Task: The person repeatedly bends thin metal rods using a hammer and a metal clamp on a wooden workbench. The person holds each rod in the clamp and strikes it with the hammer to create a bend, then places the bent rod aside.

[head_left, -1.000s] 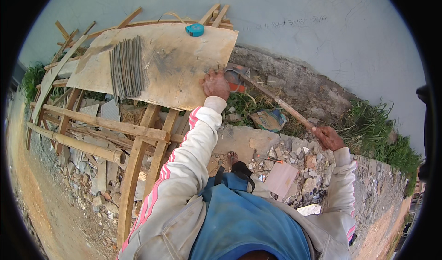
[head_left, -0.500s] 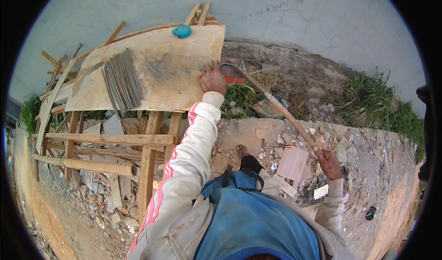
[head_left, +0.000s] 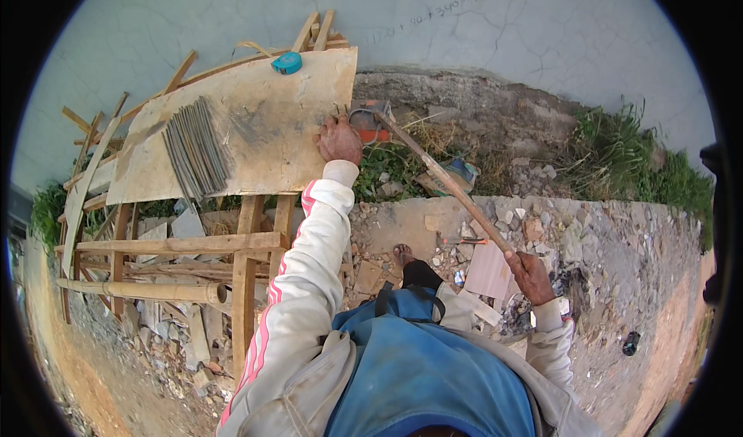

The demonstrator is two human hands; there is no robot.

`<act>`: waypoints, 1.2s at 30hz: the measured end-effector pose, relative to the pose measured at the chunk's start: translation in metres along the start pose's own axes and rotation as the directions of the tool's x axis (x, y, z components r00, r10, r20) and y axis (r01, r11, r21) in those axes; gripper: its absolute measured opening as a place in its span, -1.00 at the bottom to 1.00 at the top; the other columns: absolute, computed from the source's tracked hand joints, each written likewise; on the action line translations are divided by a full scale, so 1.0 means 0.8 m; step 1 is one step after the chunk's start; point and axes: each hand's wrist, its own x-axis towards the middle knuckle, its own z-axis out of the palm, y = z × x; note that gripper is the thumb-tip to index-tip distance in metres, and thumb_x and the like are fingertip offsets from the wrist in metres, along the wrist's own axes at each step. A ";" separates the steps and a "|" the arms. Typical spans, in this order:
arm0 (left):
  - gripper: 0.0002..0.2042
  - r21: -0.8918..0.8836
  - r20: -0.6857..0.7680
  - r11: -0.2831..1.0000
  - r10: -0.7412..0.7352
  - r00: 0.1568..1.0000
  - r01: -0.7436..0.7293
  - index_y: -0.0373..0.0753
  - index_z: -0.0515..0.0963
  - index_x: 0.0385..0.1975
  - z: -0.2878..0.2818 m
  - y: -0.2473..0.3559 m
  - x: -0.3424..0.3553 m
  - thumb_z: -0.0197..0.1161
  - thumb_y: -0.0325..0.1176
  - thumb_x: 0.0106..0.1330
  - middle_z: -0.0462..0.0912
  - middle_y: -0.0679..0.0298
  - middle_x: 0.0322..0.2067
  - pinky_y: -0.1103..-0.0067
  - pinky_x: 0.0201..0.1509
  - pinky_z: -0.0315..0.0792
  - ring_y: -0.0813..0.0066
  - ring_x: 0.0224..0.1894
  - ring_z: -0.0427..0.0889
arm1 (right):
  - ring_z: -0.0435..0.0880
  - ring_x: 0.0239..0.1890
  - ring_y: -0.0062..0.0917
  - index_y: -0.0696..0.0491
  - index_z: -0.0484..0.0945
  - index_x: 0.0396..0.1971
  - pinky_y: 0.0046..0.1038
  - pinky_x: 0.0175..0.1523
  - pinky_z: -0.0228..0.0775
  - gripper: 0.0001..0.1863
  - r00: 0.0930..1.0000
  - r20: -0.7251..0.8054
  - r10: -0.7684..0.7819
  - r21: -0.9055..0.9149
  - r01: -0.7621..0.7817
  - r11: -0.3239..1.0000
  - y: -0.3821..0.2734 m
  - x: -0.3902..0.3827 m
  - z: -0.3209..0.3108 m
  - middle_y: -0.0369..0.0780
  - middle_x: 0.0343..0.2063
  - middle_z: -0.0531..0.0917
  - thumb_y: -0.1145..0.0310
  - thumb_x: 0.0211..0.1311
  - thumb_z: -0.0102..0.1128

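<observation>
My left hand [head_left: 338, 140] rests at the right edge of a worn plywood board [head_left: 286, 154]. Its fingers are curled close to a few short upright pegs [head_left: 340, 109], and what lies under them is hidden. Off to the right, my right hand [head_left: 532, 278] is closed around the near end of a long, rusty brown bar [head_left: 449, 185]. This bar slants away to the board's right edge, its far end just right of my left hand. A bundle of thin grey metal rods [head_left: 195, 149] lies on the board's left half.
A teal tape measure [head_left: 287, 63] sits at the board's far edge. Timber framing [head_left: 245, 305] and a bamboo pole [head_left: 147, 289] stand below it. An orange-black handled tool [head_left: 464, 241] and a pinkish tile [head_left: 487, 270] lie among rubble. A cracked grey wall [head_left: 464, 19] rises behind.
The view has shifted, so the board, both hands and the bar appear farther left. Both hands keep their holds, with little visible movement relative to the board.
</observation>
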 end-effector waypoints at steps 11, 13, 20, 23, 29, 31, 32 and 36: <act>-0.72 0.015 -0.033 1.000 0.016 0.999 -0.016 -0.14 0.60 -0.06 0.013 -0.012 0.003 0.22 -0.27 0.25 0.57 0.12 -0.03 0.13 0.08 0.44 0.07 0.05 0.59 | 0.55 -0.54 0.04 0.21 0.55 -0.59 -0.04 -0.39 0.33 -0.27 0.995 -0.101 -0.003 -0.099 -0.007 0.995 -0.013 -0.015 0.015 0.08 -0.69 0.50 -0.23 0.43 -0.04; -0.70 -0.026 -0.037 0.999 0.044 0.998 -0.045 -0.14 0.59 -0.03 0.014 -0.013 0.003 0.23 -0.27 0.26 0.56 0.15 0.00 0.14 0.11 0.43 0.08 0.08 0.57 | 0.62 -0.47 0.04 0.19 0.58 -0.54 -0.03 -0.33 0.38 -0.28 0.995 -0.097 0.032 -0.111 -0.043 0.993 -0.022 -0.023 0.013 0.08 -0.65 0.54 -0.24 0.42 -0.04; -0.60 -0.019 0.101 0.999 0.051 0.994 -0.050 -0.07 0.53 0.16 0.010 -0.020 0.016 0.17 -0.33 0.30 0.53 0.15 0.13 0.15 0.12 0.48 0.09 0.09 0.59 | 0.64 -0.45 -0.01 0.13 0.60 -0.48 -0.01 -0.29 0.42 -0.23 0.974 -0.191 0.119 -0.138 -0.146 0.980 -0.054 -0.050 0.029 0.02 -0.63 0.59 -0.37 0.37 -0.14; -0.60 -0.021 0.097 0.997 0.073 0.993 -0.071 -0.08 0.54 0.16 0.010 -0.023 0.017 0.17 -0.34 0.30 0.53 0.13 0.11 0.15 0.09 0.50 0.06 0.07 0.60 | 0.63 -0.48 -0.02 0.11 0.60 -0.49 -0.02 -0.31 0.41 -0.24 0.967 -0.201 0.154 -0.128 -0.182 0.975 -0.074 -0.068 0.044 0.02 -0.65 0.58 -0.37 0.37 -0.13; -0.61 -0.044 0.068 0.996 0.076 0.995 -0.073 -0.09 0.56 0.14 0.007 -0.020 0.013 0.18 -0.34 0.29 0.55 0.10 0.07 0.15 0.12 0.48 0.06 0.09 0.59 | 0.67 -0.45 -0.03 0.15 0.61 -0.49 -0.01 -0.29 0.46 -0.24 0.965 -0.214 0.149 -0.127 -0.179 0.976 -0.081 -0.074 0.052 0.02 -0.64 0.62 -0.33 0.39 -0.15; -0.62 -0.053 0.061 0.997 0.054 0.997 -0.051 -0.11 0.58 0.09 0.010 -0.021 0.012 0.19 -0.33 0.25 0.57 0.11 0.04 0.12 0.12 0.46 0.07 0.08 0.58 | 0.64 -0.48 -0.01 0.15 0.62 -0.46 -0.03 -0.33 0.42 -0.28 0.979 -0.171 0.108 -0.124 -0.130 0.984 -0.062 -0.060 0.041 0.03 -0.67 0.57 -0.30 0.39 -0.08; -0.64 -0.101 -0.017 0.991 0.091 0.996 -0.092 -0.12 0.60 0.06 0.011 -0.023 0.009 0.19 -0.30 0.24 0.59 0.13 0.00 0.11 0.10 0.45 0.08 0.07 0.59 | 0.63 -0.49 0.01 0.14 0.60 -0.50 -0.02 -0.33 0.42 -0.35 0.983 -0.152 0.103 -0.093 -0.118 0.989 -0.050 -0.054 0.035 0.02 -0.70 0.55 -0.23 0.37 0.03; -0.71 -0.057 -0.069 0.997 0.055 0.996 -0.059 -0.18 0.65 -0.10 0.006 -0.025 0.004 0.21 -0.23 0.23 0.61 0.07 -0.10 0.15 0.03 0.50 0.01 -0.04 0.62 | 0.54 -0.63 -0.13 0.19 0.52 -0.60 -0.14 -0.43 0.33 -0.31 0.995 -0.063 0.082 0.000 -0.083 0.997 -0.008 -0.021 0.038 -0.02 -0.73 0.49 -0.24 0.33 0.13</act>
